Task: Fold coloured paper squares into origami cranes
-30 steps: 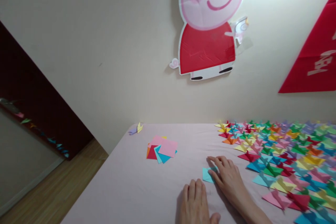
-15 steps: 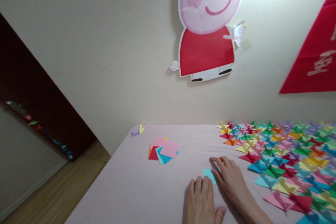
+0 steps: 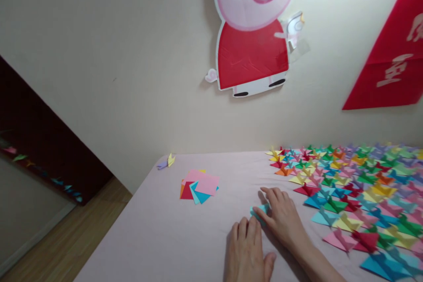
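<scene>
A small light blue paper piece (image 3: 259,209) lies on the pink table (image 3: 158,233) between my two hands. My right hand (image 3: 280,218) rests over its right side, fingers curled down and thumb pressing on the paper. Just in front of the paper, my left hand (image 3: 246,251) lies flat on the table with its fingertips at the paper's near edge. Most of the paper is hidden under the fingers.
A loose stack of coloured paper squares (image 3: 199,183) lies to the left. Rows of folded paper cranes (image 3: 353,194) cover the table's right side. Two small folded pieces (image 3: 167,161) sit at the far left corner. A cartoon pig cutout (image 3: 253,35) hangs on the wall.
My left hand has slid forward to the blue paper's near edge. My right hand has drawn over the paper, so less of it shows. The camera has shifted slightly.
</scene>
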`<state>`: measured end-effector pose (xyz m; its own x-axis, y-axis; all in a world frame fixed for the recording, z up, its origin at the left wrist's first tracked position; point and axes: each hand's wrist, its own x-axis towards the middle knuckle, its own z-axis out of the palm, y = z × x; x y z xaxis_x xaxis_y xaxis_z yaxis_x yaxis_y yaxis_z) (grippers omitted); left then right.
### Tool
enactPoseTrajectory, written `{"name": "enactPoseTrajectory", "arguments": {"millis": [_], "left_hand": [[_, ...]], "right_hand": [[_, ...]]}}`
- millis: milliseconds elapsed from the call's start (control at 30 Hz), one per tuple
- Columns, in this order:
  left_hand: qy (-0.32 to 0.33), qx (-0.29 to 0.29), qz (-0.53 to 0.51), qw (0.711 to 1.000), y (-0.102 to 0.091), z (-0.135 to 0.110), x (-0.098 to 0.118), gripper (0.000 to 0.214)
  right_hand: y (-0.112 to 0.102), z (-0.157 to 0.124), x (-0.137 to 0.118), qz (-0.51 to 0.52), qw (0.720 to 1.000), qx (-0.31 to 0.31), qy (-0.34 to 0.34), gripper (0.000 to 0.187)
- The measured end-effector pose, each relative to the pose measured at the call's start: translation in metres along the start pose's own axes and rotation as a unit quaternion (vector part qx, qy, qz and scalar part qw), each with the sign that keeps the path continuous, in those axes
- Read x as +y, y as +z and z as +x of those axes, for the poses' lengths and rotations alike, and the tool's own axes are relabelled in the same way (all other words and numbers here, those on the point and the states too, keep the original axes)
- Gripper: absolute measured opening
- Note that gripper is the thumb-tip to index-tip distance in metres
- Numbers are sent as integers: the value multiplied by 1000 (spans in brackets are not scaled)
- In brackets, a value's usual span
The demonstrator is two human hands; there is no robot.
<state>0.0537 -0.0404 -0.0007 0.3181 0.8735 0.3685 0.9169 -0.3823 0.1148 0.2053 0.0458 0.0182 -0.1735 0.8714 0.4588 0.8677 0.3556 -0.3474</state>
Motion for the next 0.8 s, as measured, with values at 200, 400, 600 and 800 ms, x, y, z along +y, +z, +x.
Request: {"name": "enactPoseTrajectory", "arguments": {"millis": [200, 400, 600, 800], "left_hand": [[8, -13, 1, 1000, -6, -1, -1, 60], [-1, -18, -4, 1000, -6, -1, -1, 59], [15, -18, -5, 1000, -3, 0, -6, 61], [10, 5, -4, 1000, 6, -1, -6, 62]], "right_hand": [[0, 2, -6, -24, 998, -44, 37, 35], [4, 2, 2, -11, 999, -31, 31, 27], [7, 2, 13, 5, 1000, -21, 18, 29], [1, 3, 20, 99, 995, -8, 23, 30]]}}
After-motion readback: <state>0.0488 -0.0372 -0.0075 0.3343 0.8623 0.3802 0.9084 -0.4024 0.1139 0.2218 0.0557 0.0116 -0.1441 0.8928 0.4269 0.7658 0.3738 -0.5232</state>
